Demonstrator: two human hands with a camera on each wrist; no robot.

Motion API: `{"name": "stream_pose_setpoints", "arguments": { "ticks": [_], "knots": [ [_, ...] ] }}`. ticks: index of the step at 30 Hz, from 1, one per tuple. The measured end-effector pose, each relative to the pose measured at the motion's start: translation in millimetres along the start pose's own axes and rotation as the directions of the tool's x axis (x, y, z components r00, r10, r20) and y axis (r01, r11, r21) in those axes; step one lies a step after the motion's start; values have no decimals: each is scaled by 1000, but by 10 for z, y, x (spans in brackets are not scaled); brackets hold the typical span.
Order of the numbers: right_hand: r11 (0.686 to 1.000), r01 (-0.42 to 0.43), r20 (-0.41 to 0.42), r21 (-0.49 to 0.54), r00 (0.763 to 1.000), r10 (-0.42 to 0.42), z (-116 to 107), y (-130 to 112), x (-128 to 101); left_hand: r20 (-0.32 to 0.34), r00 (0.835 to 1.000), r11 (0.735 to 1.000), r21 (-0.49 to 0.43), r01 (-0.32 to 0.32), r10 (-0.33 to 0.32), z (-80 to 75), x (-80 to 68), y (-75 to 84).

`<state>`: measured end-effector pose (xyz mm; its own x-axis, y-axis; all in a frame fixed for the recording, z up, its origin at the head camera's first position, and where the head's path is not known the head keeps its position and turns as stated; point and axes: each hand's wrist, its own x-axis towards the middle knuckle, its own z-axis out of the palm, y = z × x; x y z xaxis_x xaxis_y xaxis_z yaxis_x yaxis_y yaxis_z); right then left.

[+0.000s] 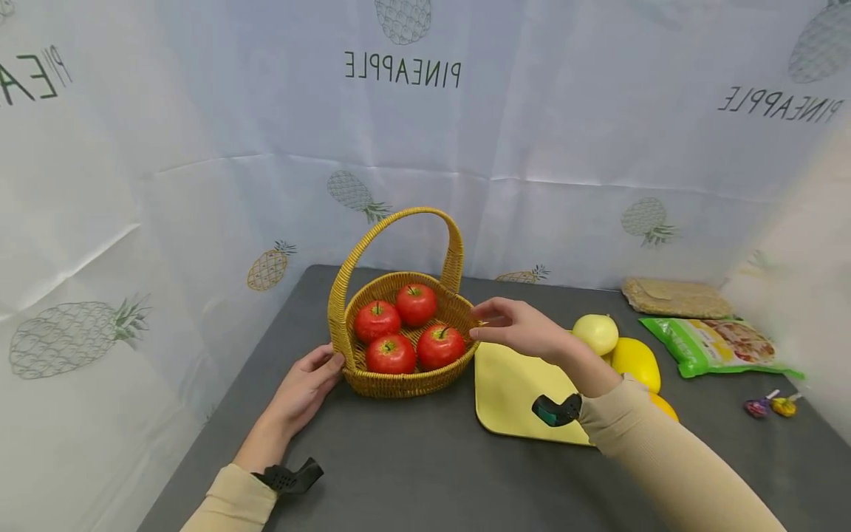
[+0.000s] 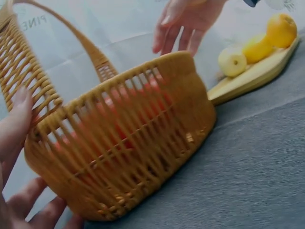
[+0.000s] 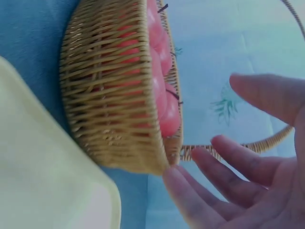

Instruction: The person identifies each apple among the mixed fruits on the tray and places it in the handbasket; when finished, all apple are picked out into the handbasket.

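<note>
A golden wicker basket with a tall arched handle stands on the dark table and holds several red apples. My left hand holds the basket's left end, thumb against the foot of the handle. In the left wrist view, fingers of the left hand lie along the woven wall's lower edge. At the opposite end my right hand hovers by the rim with spread, relaxed fingers and nothing in its grasp. In the right wrist view a fingertip comes close to the rim; contact I cannot tell.
Right of the basket lies a pale yellow board, partly under the right forearm. Beside it are a pale round fruit and yellow fruit. Farther right lie a green snack bag, a tan packet and two lollipops.
</note>
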<state>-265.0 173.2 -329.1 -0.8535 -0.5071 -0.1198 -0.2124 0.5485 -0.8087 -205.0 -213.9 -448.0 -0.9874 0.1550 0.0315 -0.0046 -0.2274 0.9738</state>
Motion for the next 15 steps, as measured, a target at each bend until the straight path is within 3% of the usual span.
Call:
{"name": "stream_pose_setpoints", "arguments": {
  "ticks": [4, 6, 8, 12, 15],
  "knots": [
    [1000, -19, -71, -17, 997, 17, 5, 47, -136, -82, 997, 999, 32, 4, -1, 28, -111, 34],
    [999, -25, -107, -37, 994, 21, -3, 71, -204, -111, 993, 992, 124, -25, 39, 67, -189, 49],
    [998, -34, -141, -54, 990, 26, -20, 95, -260, -126, 987, 968, 242, -68, 101, 118, -279, 66],
    [997, -31, -180, -71, 984, 18, -67, 144, -340, -146, 962, 857, 498, -131, 232, 256, -488, 95],
    [996, -40, -204, -85, 979, 22, -98, 167, -382, -148, 936, 725, 675, -142, 321, 408, -642, 97]
  ]
}}
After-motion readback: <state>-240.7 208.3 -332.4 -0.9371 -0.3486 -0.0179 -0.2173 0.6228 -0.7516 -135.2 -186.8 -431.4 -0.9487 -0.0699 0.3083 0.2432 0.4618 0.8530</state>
